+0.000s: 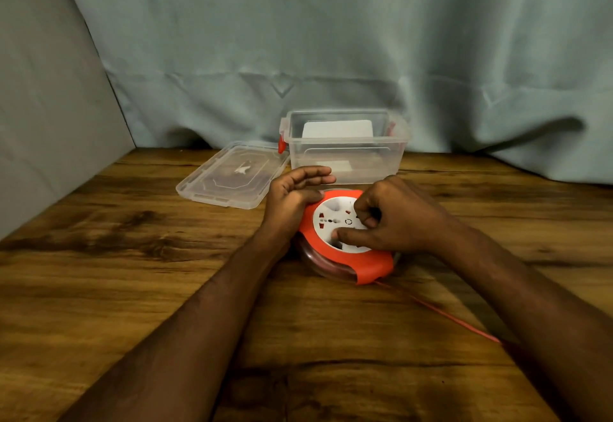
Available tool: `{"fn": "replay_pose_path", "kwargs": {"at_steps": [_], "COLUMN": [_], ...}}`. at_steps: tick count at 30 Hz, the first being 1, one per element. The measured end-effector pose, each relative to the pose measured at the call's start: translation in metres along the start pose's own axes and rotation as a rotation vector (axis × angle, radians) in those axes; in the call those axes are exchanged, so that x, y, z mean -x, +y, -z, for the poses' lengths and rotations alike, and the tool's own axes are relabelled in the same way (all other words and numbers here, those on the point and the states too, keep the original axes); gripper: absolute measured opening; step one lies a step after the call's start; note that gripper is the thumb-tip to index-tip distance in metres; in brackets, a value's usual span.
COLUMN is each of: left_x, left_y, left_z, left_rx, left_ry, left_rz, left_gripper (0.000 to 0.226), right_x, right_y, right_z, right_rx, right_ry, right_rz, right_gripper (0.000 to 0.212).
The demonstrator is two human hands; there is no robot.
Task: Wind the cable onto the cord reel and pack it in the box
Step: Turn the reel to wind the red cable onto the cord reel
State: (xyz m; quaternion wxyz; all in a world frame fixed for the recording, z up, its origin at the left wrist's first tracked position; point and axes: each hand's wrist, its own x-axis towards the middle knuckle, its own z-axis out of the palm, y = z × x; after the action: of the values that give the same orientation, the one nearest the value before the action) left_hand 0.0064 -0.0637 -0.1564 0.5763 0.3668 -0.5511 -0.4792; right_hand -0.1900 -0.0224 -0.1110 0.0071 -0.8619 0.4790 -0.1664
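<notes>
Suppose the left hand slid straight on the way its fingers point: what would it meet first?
The left hand has its fingers pointing right, across the far edge of the cord reel. It would probably meet the right hand first, though depth is unclear; it might pass just behind it.

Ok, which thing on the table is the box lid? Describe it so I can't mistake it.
On the wooden table, look at the far edge by the curtain, where the clear plastic box with red latches stands open. The lid lies flat just left of it, beyond the left hand. Unlike the box, it is a shallow clear panel, and unlike the orange cord reel, colourless.
</notes>
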Motion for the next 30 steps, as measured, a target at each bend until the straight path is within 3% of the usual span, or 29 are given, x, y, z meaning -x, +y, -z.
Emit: {"fn": "replay_pose_path", "kwargs": {"at_steps": [3,6,10,13,23,30], "left_x": [0.0,0.001,0.002,0.002,0.004,0.002], "left_y": [0.0,0.001,0.001,0.001,0.004,0.002], "left_z": [0.0,-0.001,-0.001,-0.001,-0.003,-0.001], "left_rx": [-0.006,-0.006,-0.016,-0.033,-0.048,-0.047], "left_ry": [0.003,0.008,-0.002,-0.003,-0.038,-0.068], "left_rz": [-0.004,-0.012,-0.025,-0.025,0.005,0.013], "left_gripper": [0.043,0.043,0.043,0.044,0.049,0.053], "right_x": [0.001,-0.001,-0.001,0.0,0.001,0.003], "right_y": [0.004,0.015,0.027,0.027,0.019,0.025], "right_z": [0.003,0.01,0.015,0.015,0.022,0.024], "right_rx": [-0.005,-0.129,-0.366,-0.381,-0.273,-0.364], "right_ry": [0.032,0.059,-0.041,-0.086,-0.191,-0.285], "right_rz": [0.005,-0.01,0.012,0.033,0.123,0.025], "right_gripper": [0.055,0.017,0.065,0.084,0.099,0.114]}}
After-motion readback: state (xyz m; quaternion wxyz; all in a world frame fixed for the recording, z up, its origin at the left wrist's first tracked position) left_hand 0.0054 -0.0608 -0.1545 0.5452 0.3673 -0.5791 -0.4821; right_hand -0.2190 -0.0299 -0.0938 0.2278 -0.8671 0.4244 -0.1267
